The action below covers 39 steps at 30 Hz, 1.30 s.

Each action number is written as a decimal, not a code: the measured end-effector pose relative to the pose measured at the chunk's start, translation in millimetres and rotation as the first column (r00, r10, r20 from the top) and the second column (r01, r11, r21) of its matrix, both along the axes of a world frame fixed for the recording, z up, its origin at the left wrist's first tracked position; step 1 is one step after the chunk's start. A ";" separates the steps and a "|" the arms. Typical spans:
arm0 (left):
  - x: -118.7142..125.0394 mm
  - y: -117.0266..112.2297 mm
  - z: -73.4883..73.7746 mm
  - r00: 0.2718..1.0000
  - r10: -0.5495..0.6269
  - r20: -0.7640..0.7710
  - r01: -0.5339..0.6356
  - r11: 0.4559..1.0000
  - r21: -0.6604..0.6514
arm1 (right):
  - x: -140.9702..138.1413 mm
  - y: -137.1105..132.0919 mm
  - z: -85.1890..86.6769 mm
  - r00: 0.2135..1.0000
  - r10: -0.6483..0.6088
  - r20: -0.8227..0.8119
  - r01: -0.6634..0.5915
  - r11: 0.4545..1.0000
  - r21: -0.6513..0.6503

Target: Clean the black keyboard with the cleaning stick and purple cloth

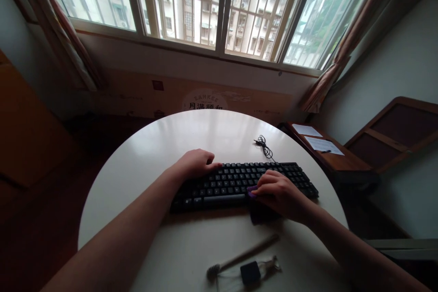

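Note:
A black keyboard (226,185) lies across the white round table. My left hand (198,163) is at its far left corner, fingers curled and thumb along the back edge, steadying it. Over the right part of the keys, my right hand (278,190) pinches a small purple piece (252,191) against them. A dark, soft-looking piece (262,214) hangs below that hand past the keyboard's near edge; whether it joins the purple piece I cannot tell. The keyboard's coiled cable (264,147) lies behind it.
Near the table's (112,191) front lie a brush with a long handle (244,254) and a small dark square item (250,273) with a clear wire-like part. To the right, a wooden stand (349,159) holds papers (323,145) and a pen. A barred window is ahead.

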<state>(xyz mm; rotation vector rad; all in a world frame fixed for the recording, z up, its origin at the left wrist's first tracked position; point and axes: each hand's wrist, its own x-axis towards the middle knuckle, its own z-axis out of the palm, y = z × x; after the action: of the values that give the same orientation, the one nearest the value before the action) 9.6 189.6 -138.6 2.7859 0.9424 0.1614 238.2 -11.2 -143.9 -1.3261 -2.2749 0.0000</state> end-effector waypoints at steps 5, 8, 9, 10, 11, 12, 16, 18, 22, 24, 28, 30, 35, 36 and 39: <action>0.0 0.8 -1.4 1.000 -0.010 -0.004 0.010 1.000 -0.005 | -11.1 2.4 -1.7 0.999 -0.003 0.052 0.004 1.000 -0.020; 0.3 1.8 -2.2 1.000 -0.017 -0.008 0.017 1.000 -0.004 | -9.0 -2.2 -0.4 0.996 -0.030 0.080 0.032 0.999 -0.023; 0.5 2.0 -2.3 1.000 -0.018 -0.010 0.018 1.000 -0.007 | -7.6 -3.6 0.3 0.995 -0.035 0.091 0.038 0.999 -0.025; 0.8 2.1 -2.4 1.000 -0.018 -0.013 0.018 1.000 -0.011 | -6.6 -4.6 0.8 0.994 -0.037 0.099 0.040 0.999 -0.025; 1.1 2.1 -2.4 1.000 -0.017 -0.017 0.017 1.000 -0.017 | -6.0 -5.1 1.1 0.994 -0.038 0.105 0.041 0.999 -0.024; 1.3 2.0 -2.3 1.000 -0.016 -0.021 0.016 1.000 -0.021 | -6.2 -5.1 0.9 0.994 -0.040 0.107 0.042 0.999 -0.021; 1.8 1.7 -2.4 1.000 -0.009 -0.028 0.009 1.000 -0.024 | -10.7 -4.8 -3.5 0.995 -0.054 0.090 0.055 0.998 -0.009; 1.4 1.6 -2.4 1.000 -0.008 -0.027 0.008 1.000 -0.016 | -11.4 -6.5 -6.1 0.995 -0.067 0.071 0.068 0.998 -0.001; 0.4 1.8 -2.4 0.999 -0.020 -0.038 0.020 1.000 -0.001 | -8.5 -10.9 -6.5 0.996 -0.083 0.008 0.083 0.996 -0.022; 0.1 1.8 -2.3 0.999 -0.021 -0.037 0.021 1.000 -0.007 | -8.5 -10.7 -5.0 0.996 -0.081 -0.039 0.080 0.997 -0.023; -0.4 0.9 -2.2 1.000 -0.007 -0.021 0.006 1.000 -0.015 | -15.0 -4.9 -4.3 0.997 -0.058 -0.051 0.057 0.998 -0.019; -0.5 0.3 -1.9 1.000 -0.006 -0.023 0.006 1.000 -0.017 | -18.7 -1.7 -5.2 0.998 -0.049 -0.025 0.048 0.998 -0.036; 0.1 -1.2 -0.5 1.000 -0.016 -0.026 0.016 1.000 -0.003 | -22.8 -0.6 -4.4 0.998 -0.054 0.036 0.055 0.998 -0.030; 0.4 -1.6 -0.2 1.000 -0.014 -0.028 0.014 1.000 -0.003 | -23.0 -1.0 -3.6 0.998 -0.050 0.046 0.052 0.998 -0.027; 1.4 -3.1 0.8 0.999 0.002 -0.046 -0.003 1.000 -0.006 | -24.1 -1.2 -1.3 0.996 -0.038 0.076 0.041 0.999 -0.033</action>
<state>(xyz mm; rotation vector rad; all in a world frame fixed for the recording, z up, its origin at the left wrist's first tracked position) 11.0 186.5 -137.8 2.7942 0.9551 0.0956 214.1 -12.4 -145.2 -1.4107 -2.3210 -0.0251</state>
